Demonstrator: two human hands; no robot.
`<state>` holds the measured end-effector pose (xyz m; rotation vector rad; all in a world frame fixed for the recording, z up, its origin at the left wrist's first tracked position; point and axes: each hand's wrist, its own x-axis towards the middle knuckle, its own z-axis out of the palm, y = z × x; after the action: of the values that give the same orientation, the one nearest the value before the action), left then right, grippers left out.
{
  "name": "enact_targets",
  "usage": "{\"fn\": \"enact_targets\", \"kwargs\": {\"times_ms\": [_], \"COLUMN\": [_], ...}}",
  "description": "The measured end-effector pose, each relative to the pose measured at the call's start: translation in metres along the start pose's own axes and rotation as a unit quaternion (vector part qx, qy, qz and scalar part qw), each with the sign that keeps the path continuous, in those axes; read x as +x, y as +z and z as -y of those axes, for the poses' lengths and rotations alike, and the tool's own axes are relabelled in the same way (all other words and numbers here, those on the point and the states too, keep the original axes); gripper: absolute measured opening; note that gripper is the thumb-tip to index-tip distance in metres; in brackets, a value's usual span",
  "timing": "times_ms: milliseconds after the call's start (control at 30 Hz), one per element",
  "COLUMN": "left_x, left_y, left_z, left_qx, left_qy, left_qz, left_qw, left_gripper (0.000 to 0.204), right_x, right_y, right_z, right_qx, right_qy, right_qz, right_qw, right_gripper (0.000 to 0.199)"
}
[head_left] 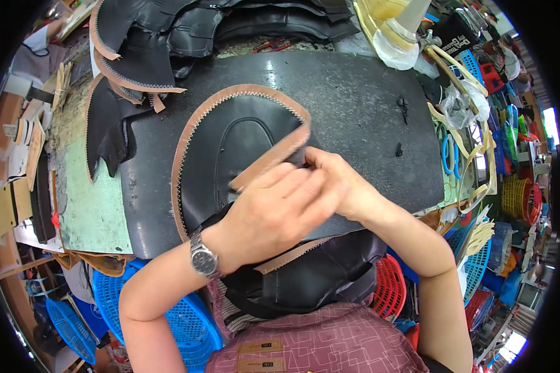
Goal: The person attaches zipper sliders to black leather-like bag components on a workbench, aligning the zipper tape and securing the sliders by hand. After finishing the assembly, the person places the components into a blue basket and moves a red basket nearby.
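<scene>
Left hand (277,205), slightly blurred and with a steel watch (203,261) on its wrist, reaches over the lower right part of a black leather panel (199,146), its fingers bent and close together; I cannot tell whether they grip anything. Partly hidden behind it, the right hand (351,189) is at the panel's right edge with its fingers curled in, and what they hold, if anything, cannot be made out. Well to the left of the panel is the pale green top of the table (90,214), and below the panel on that side sits a blue basket (190,323). Left of and above the panel are more black leather pieces (149,59), several edged in brown. The panel itself lies on a black sheet (354,93), its curved rim bordered by a zigzag-stitched brown strip (186,133), whose loose length crosses the panel slantwise from the upper right. Below the panel, another black leather piece (317,276) rests on the person's lap, with a red basket (390,287) to the panel's lower right. Farther right of the panel come two small dark scraps (402,110), then blue-handled scissors (447,155) and, well apart, a yellow basket (516,196).
</scene>
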<state>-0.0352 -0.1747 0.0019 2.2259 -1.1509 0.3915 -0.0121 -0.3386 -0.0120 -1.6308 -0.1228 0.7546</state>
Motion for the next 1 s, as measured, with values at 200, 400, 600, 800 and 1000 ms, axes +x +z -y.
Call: {"fn": "enact_targets", "kwargs": {"times_ms": [200,400,600,800,1000], "left_x": [-0.008,-0.011,-0.013,-0.010,-0.015], "left_y": [-0.010,0.000,-0.003,-0.004,-0.004], "left_z": [0.007,0.010,0.019,0.018,0.026], "left_qx": [-0.161,-0.125,-0.189,-0.200,-0.220], "left_qy": [-0.229,-0.232,-0.241,-0.250,-0.241], "left_qz": [0.113,0.095,0.098,0.081,0.093], "left_qw": [0.953,0.960,0.947,0.944,0.941], "left_gripper": [0.059,0.032,0.014,0.013,0.013], "right_x": [-0.025,-0.036,-0.050,-0.044,-0.045], "right_y": [0.008,-0.026,-0.103,-0.091,-0.065], "right_z": [-0.019,-0.023,-0.023,-0.014,-0.001], "right_qx": [-0.165,-0.443,-0.449,-0.333,-0.496], "right_qy": [-0.161,-0.423,-0.053,-0.061,-0.041], "right_qz": [-0.158,-0.207,-0.421,-0.323,-0.324], "right_qw": [0.960,0.763,0.786,0.884,0.805], "right_gripper": [0.046,0.025,0.028,0.019,0.031]}}
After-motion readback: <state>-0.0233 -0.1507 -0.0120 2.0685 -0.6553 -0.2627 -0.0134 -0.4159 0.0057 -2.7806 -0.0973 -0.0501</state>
